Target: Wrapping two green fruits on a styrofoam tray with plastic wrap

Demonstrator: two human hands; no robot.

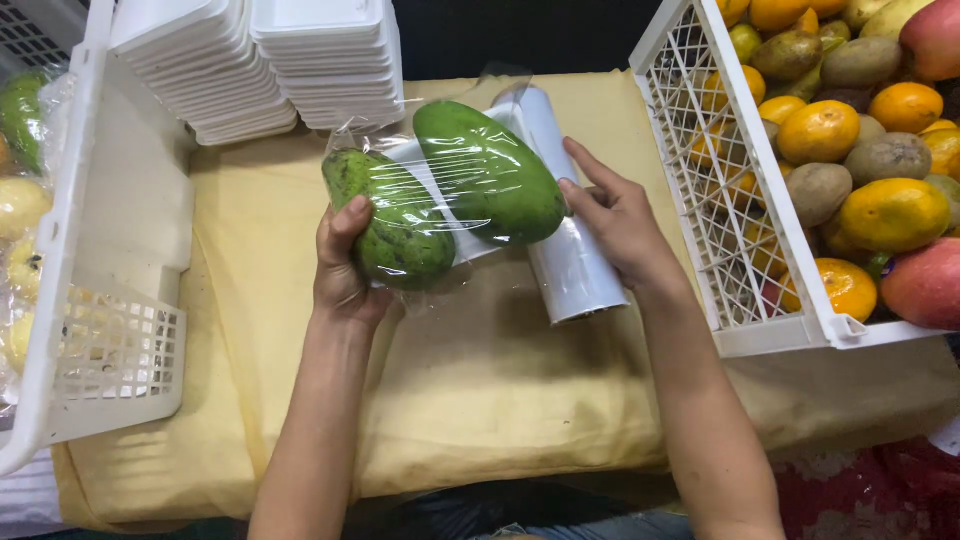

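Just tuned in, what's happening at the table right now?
A person is wrapping two green mangoes on a white foam tray in cling film. The left hand grips the near end of the pack; the right hand rests on the film roll. Stacked foam trays and a fruit crate stand alongside.

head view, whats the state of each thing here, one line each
two green mangoes on a white foam tray: wrapped in clear film, lifted off the cloth
roll of clear cling film: lying on its side, film drawn out over the tray
left hand: gripping the tray's near end
right hand: fingers on the roll
stacked white foam trays: unused
white plastic crate of mixed fruit: full, tilted
yellow cloth: spread flat
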